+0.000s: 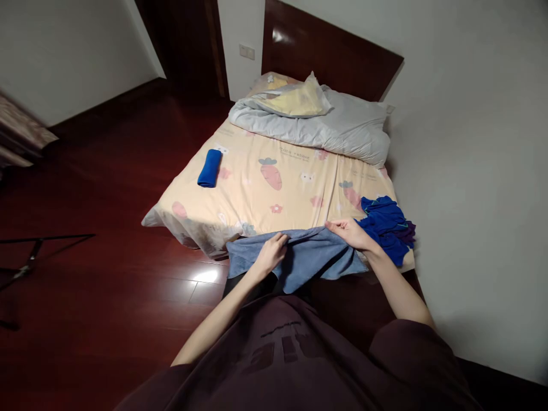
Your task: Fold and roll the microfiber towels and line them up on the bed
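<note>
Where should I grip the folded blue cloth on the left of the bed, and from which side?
Probably best across the middle of the folded blue cloth, coming from above and pinching its two long edges: it lies as a narrow, compact bundle, with patterned bedsheet showing along both sides.

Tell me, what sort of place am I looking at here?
Probably a bedroom. It shows in the cream, carrot-printed fabric bedsheet, the glossy dark-brown rectangular wooden headboard beyond it, and the rumpled pale-grey fabric bedding bunched near that headboard.
</note>
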Tool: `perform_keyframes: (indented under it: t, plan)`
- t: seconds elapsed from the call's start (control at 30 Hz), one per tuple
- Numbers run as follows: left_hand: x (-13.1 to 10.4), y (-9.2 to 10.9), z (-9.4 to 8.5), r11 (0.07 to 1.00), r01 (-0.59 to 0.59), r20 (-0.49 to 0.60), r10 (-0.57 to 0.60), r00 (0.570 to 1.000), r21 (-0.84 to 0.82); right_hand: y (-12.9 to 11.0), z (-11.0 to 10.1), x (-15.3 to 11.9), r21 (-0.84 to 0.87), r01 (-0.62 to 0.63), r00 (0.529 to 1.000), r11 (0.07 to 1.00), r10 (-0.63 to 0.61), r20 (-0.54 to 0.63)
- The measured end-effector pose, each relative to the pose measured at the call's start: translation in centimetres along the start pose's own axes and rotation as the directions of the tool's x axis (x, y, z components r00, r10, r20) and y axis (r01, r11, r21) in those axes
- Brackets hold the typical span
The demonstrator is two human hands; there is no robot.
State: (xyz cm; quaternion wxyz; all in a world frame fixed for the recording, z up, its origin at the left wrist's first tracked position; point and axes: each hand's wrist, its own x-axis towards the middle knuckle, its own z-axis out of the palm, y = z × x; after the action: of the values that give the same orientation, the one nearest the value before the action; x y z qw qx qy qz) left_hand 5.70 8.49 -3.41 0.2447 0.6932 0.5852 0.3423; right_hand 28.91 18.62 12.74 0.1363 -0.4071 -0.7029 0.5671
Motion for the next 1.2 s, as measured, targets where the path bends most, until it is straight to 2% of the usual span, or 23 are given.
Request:
perform_keyframes:
  t: [0.1, 0.17, 0.27, 0.37, 0.4, 0.47, 0.53, 0.67, 0.77, 0.83, 0.93, 1.03, 1.2]
  plan:
    - [0.8, -4.0, -3.3, 0.998, 0.048, 0.039, -0.049, 0.998, 0.03, -0.4, -2.9, -0.6, 0.006, -0.028, 0.999, 1.0, 0.028, -0.036]
    - [1.1, -6.4, -6.9, 0.994, 0.083, 0.017, -0.084, 0.996, 0.078, -0.5, -4.9, -1.1, -0.056, -0.022, 0.999, 0.998, 0.019, -0.041]
    - [1.3, -8.7, -13.4, 0.968, 0.145, -0.104, -0.126, 0.987, 0.205, -0.1, -7.6, -1.9, -0.203, 0.038, 0.998, 0.979, -0.046, -0.032]
    - [1.3, -9.1, -19.7, 0.928, 0.18, -0.239, -0.103, 0.966, 0.327, 1.0, -9.3, -2.1, -0.377, 0.113, 0.989, 0.919, -0.141, -0.047]
    - [1.4, -8.9, -21.5, 0.913, 0.186, -0.252, -0.097, 0.963, 0.362, 1.4, -9.7, -2.0, -0.429, 0.132, 0.981, 0.894, -0.179, -0.072]
    - [1.6, -8.3, -24.7, 0.893, 0.179, -0.21, -0.097, 0.973, 0.414, 2.3, -10.3, -1.7, -0.527, 0.15, 0.952, 0.837, -0.267, -0.153]
    - [2.1, -7.9, -27.1, 0.879, 0.164, -0.133, -0.115, 0.984, 0.448, 2.9, -10.7, -1.2, -0.632, 0.128, 0.904, 0.765, -0.352, -0.244]
    - [3.1, -7.8, -30.2, 0.861, 0.203, -0.053, -0.202, 0.978, 0.467, 3.6, -11.7, -0.6, -0.809, 0.032, 0.822, 0.587, -0.477, -0.313]
    - [3.8, -8.3, -31.8, 0.861, 0.239, -0.075, -0.23, 0.97, 0.45, 4.2, -12.7, -0.7, -0.871, -0.026, 0.785, 0.491, -0.529, -0.322]
    - [4.1, -8.6, -32.6, 0.861, 0.267, -0.091, -0.252, 0.963, 0.434, 4.8, -13.4, -1.0, -0.881, -0.068, 0.773, 0.469, -0.533, -0.343]
    - [4.6, -8.9, -33.7, 0.864, 0.302, -0.067, -0.302, 0.951, 0.403, 5.5, -14.6, -1.6, -0.871, -0.111, 0.787, 0.478, -0.493, -0.371]
    - [5.0, -9.3, -35.0, 0.863, 0.328, -0.009, -0.352, 0.936, 0.385, 6.0, -16.0, -2.2, -0.85, -0.11, 0.835, 0.516, -0.416, -0.36]
    - [6.4, -11.3, -37.3, 0.838, 0.351, 0.09, -0.422, 0.902, 0.417, 6.1, -18.5, -2.6, -0.734, -0.097, 0.909, 0.672, -0.24, -0.34]
